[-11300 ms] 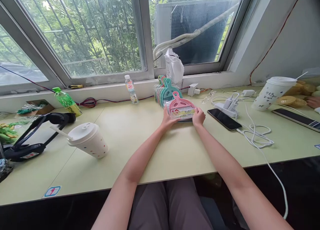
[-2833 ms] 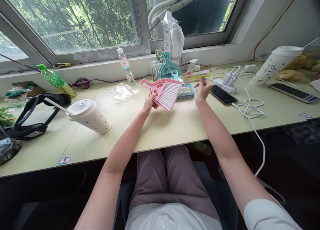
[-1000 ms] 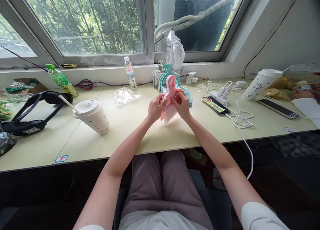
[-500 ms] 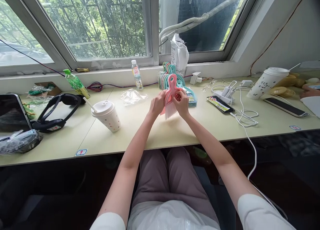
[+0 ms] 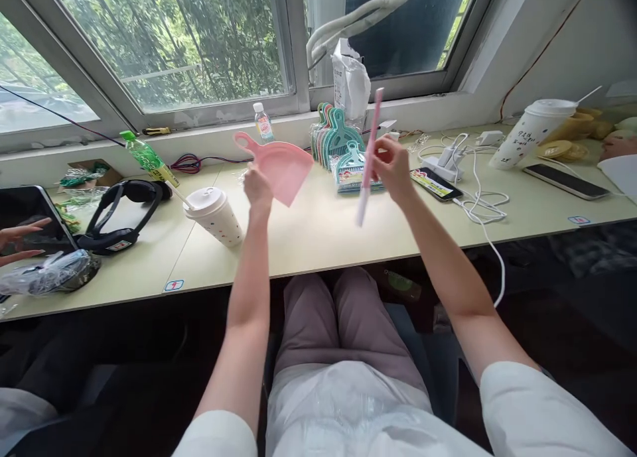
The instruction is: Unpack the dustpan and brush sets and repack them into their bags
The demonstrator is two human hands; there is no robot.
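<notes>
A small pink dustpan (image 5: 287, 170) is gripped by my left hand (image 5: 258, 189) near its handle, raised above the table with its wide end pointing right. My right hand (image 5: 391, 163) pinches a pink hand brush (image 5: 371, 148), turned edge-on, its pale bristles hanging downward. The two pieces are well apart. Behind and between my hands stands a row of packed dustpan and brush sets (image 5: 334, 138) in teal, pink and green, with a teal set on flat packs at its front.
Left of my arm stands a white paper cup (image 5: 215, 216) with a straw, near a black headset (image 5: 124, 215). A phone (image 5: 436, 184), a power strip (image 5: 450, 162) and white cables lie right. Another person's hand (image 5: 22, 239) is at a tablet, far left.
The brush and dustpan, held together before, are now separated. My left hand has moved left with the dustpan, my right hand right with the brush. A person's hand has appeared at the tablet.
</notes>
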